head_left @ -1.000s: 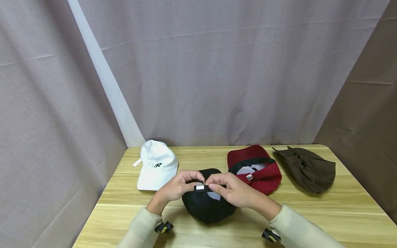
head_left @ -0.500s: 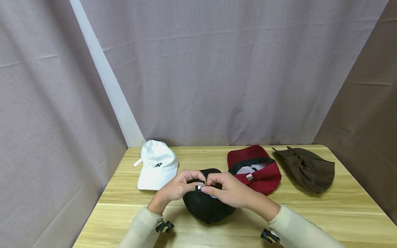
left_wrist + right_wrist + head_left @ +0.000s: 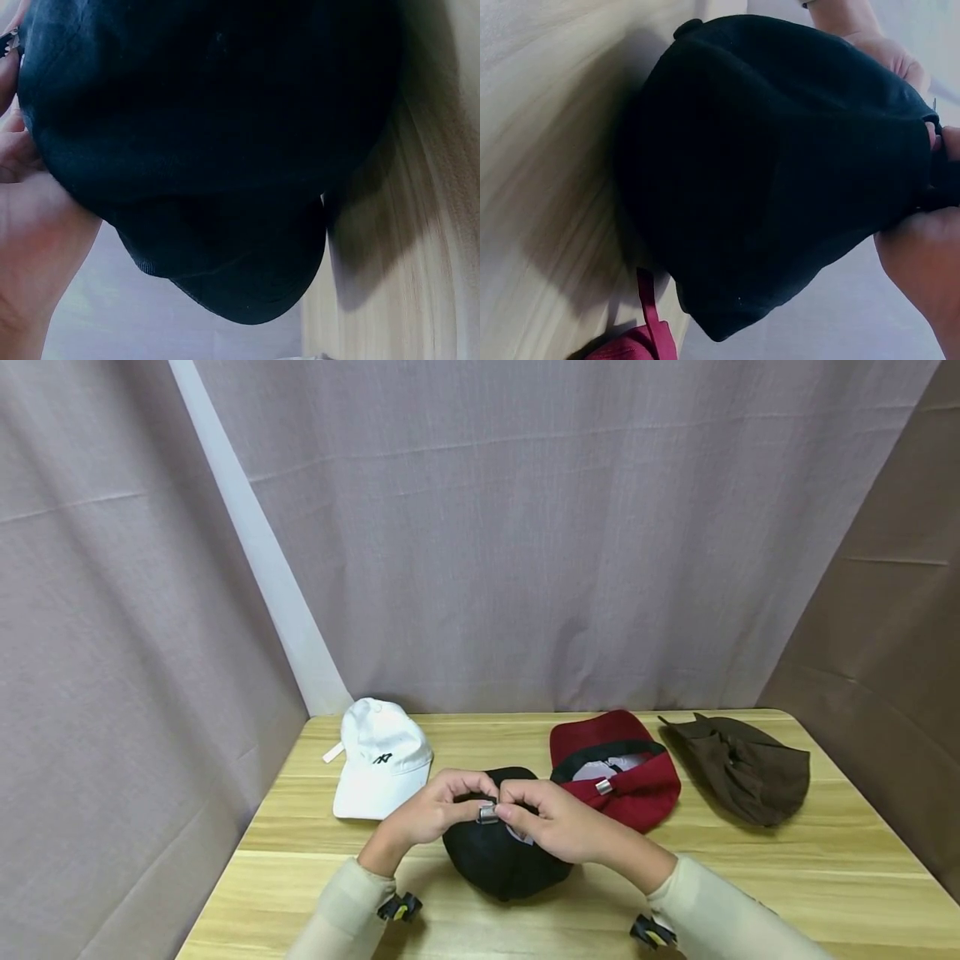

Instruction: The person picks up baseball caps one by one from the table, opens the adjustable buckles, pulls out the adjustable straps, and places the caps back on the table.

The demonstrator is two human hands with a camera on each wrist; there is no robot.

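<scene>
A black cap (image 3: 501, 865) is held up by both hands at the near middle of the table, its back strap towards me. The strap carries a silver metal buckle (image 3: 487, 814). My left hand (image 3: 433, 810) pinches the strap at the buckle's left side. From the right, my right hand (image 3: 558, 818) pinches the strap beside the buckle, thumb against its edge. In the left wrist view the cap's dark crown (image 3: 217, 135) hides most of the fingers. The right wrist view shows the crown (image 3: 780, 150) from the other side, with the fingertips partly hidden behind its edge.
On the wooden table (image 3: 285, 893), a white cap (image 3: 382, 760) stands at the back left. A dark red cap (image 3: 652, 789) with a silver buckle lies just right of the black one. Farther right is a crumpled brown cap (image 3: 757, 772). Grey curtains (image 3: 525, 543) hang behind.
The right thumb moved left over the buckle, then drew back slightly, showing the buckle again. The buckle now looks more tilted and darker. The black cap stays in nearly the same place.
</scene>
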